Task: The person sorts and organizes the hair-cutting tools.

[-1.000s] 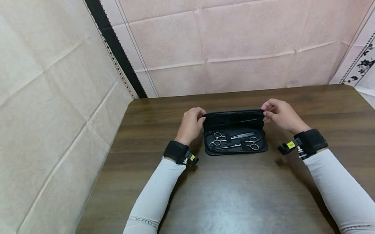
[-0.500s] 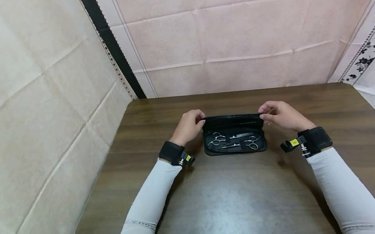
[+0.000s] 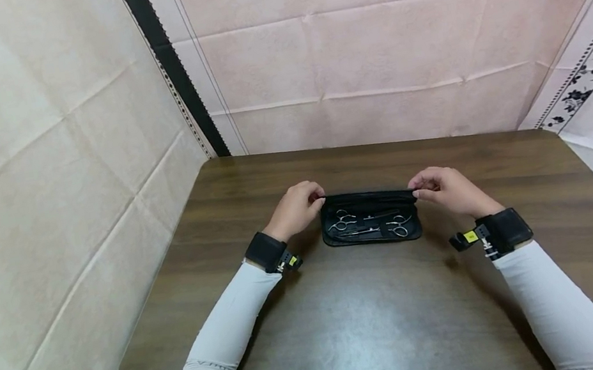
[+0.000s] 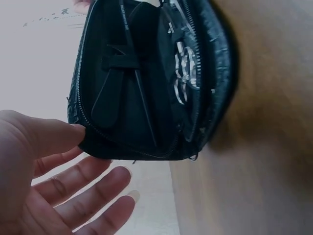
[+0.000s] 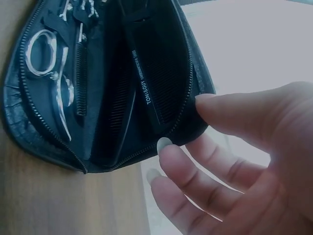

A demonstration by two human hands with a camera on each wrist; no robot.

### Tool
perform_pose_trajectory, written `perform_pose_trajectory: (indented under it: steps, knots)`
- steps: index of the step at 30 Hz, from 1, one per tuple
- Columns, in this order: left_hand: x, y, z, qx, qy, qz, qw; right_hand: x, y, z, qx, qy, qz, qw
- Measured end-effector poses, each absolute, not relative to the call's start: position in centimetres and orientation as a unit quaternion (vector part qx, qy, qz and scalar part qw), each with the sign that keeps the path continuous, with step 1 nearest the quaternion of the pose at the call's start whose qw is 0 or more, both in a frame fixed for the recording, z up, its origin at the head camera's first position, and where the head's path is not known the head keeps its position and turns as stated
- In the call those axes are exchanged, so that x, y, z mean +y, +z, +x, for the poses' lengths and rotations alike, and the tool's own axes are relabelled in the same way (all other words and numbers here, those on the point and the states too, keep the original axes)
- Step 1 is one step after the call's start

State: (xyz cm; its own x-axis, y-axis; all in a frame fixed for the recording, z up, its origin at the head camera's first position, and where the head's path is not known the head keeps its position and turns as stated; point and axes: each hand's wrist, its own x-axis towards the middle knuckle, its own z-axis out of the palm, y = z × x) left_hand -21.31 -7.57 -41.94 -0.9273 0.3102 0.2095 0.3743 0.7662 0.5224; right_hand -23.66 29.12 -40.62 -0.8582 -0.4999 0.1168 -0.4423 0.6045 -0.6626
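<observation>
A black zip case (image 3: 373,242) lies half unfolded on the table, its lid (image 3: 371,197) raised along the far side. My left hand (image 3: 295,211) pinches the lid's left corner between thumb and fingers; my right hand (image 3: 451,191) pinches the right corner. Inside the base are silver scissors (image 3: 343,221) at the left and another pair of scissors (image 3: 399,231) at the right, held by straps. In the right wrist view, a black comb (image 5: 151,73) is tucked inside the lid. The left wrist view shows more dark, flat tools (image 4: 110,98) strapped there.
The brown wood-grain table (image 3: 352,318) extends on all sides of the case. Pale cloth walls (image 3: 380,49) stand behind it and at the left. Each wrist carries a black strap with a small camera (image 3: 464,240).
Both hands have brought the lid lower and toward me, so it leans further over the scissors. The case's base has stayed in nearly the same spot.
</observation>
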Motion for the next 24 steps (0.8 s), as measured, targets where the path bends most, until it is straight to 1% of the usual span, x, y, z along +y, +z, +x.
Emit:
perform_pose_trajectory:
  steps: [7,11,17,24]
  knots:
    - [-8.0,-42.7,-20.6,-0.936,-0.271,-0.211,0.078,28.9,-40.9,-22.7,0.898,-0.334,-0.286,0.023]
    - [-8.2,-42.9,-20.2,-0.932,-0.256,-0.237,0.095,29.0,-41.1,-22.1,0.894,-0.33,-0.302,0.026]
    - [-8.4,-43.2,-19.4,-0.934,-0.217,-0.27,0.092,29.2,-41.4,-21.6,0.889,-0.326,-0.319,0.047]
    - [-8.4,-43.2,-18.9,-0.934,-0.144,-0.316,0.078,29.3,-42.0,-21.5,0.883,-0.312,-0.341,0.089]
